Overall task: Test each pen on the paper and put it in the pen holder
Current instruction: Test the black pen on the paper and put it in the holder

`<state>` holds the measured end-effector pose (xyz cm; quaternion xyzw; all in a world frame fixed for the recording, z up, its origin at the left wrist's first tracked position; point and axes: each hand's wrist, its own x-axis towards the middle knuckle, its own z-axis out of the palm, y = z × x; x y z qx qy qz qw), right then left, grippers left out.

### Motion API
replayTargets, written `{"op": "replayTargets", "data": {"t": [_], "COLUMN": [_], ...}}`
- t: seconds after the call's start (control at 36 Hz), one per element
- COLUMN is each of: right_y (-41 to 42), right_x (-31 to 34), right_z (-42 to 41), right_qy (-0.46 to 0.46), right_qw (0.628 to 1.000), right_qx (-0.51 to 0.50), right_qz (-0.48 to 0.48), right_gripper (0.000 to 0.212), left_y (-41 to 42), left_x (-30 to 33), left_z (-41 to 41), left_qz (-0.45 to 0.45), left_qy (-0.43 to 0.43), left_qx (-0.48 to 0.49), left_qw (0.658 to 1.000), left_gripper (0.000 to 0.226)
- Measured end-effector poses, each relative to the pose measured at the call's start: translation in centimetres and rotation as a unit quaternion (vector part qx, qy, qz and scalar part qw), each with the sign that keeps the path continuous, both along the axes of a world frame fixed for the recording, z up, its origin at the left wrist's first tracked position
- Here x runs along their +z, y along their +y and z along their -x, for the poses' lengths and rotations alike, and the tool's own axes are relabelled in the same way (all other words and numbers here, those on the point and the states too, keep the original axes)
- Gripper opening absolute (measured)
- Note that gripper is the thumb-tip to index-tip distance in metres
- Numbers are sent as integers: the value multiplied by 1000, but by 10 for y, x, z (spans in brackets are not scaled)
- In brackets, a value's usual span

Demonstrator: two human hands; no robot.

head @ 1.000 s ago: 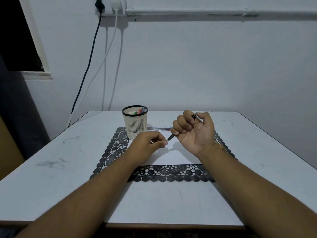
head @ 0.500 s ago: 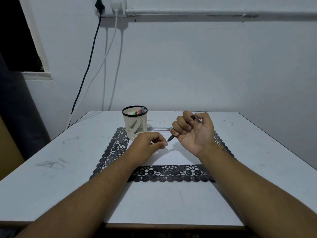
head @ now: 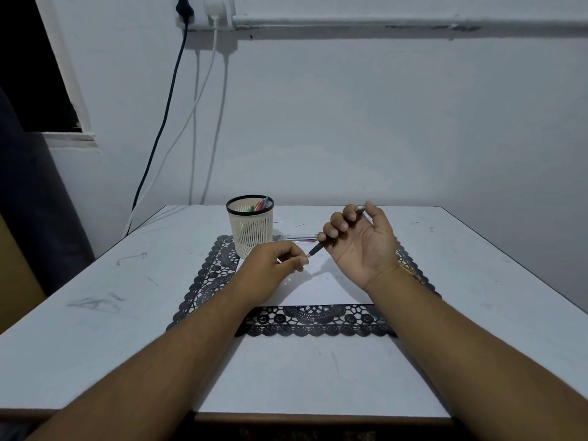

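While gripped (right hand (head: 359, 243)): pen (head: 331, 237)

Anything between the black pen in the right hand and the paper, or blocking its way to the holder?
The left hand pinches something small right at the tip of the black pen, above the white paper. Toward the cream slotted pen holder, nothing visible blocks; its mouth has room beside the coloured pens.

Slotted plastic pen holder (head: 250, 229), black lace mat (head: 313, 323), matt scuffed table (head: 95, 329).
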<state>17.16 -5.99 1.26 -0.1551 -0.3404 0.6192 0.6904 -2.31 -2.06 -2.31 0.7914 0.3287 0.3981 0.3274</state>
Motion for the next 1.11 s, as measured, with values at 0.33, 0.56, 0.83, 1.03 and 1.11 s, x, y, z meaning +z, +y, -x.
{"op": "replayTargets", "data": {"t": [0.33,0.56,0.83,1.03,1.11], "right_y": [3,3,9,2,-1], "right_x": [-1,4,9,11,12], "right_z": [-5,-10,-57,-61,-62], "right_qy": [-158,-62,56,61,66], "right_qw": [982,985,956,948,946], "right_qx": [2,-94,-232,-263,-270], "right_qz": [107,132,173,167,169], "right_gripper": [23,18,20,26,26], "left_y": [5,10,14,9,7], "left_x": [5,6,9,14,15], "left_z": [7,10,21,22,21], "left_qz": [71,65,114,141,149], "left_qy": [-132,-98,-115,-132,-144], "left_qx": [3,51,125,148,153], "left_qw": [989,992,979,970,966], "left_gripper": [18,25,29,31,31]}}
